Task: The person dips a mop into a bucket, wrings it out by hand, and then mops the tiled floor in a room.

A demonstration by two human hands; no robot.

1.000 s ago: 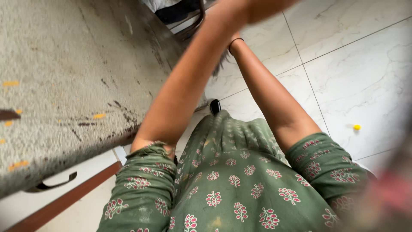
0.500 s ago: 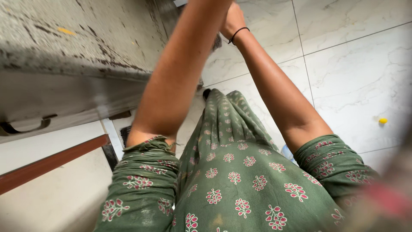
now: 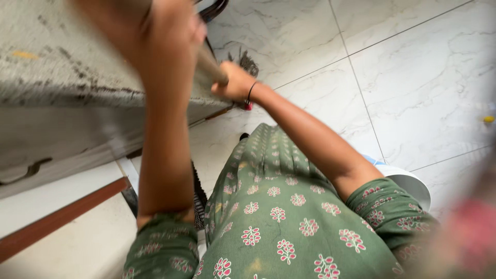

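I hold a long pale stick (image 3: 211,66), the handle of a broom, in both hands. My left hand (image 3: 168,28) is high and close to the camera, blurred, wrapped around the upper end. My right hand (image 3: 235,82), with a dark band at the wrist, grips the stick lower down. Dark bristles (image 3: 248,62) show on the floor just beyond my right hand, beside the counter's edge. A small red piece (image 3: 248,106) hangs under my right wrist. My green flowered dress (image 3: 279,206) fills the lower part of the view.
A speckled stone counter (image 3: 62,77) runs along the left, with a pale drawer and dark handle (image 3: 23,170) below it. The floor (image 3: 413,67) is white marble tile. A white round container (image 3: 413,183) stands by my right side. A yellow speck (image 3: 488,119) lies far right.
My left hand has come up toward the camera and to the left. My right hand has moved down and left along the stick. The white container has come into view.
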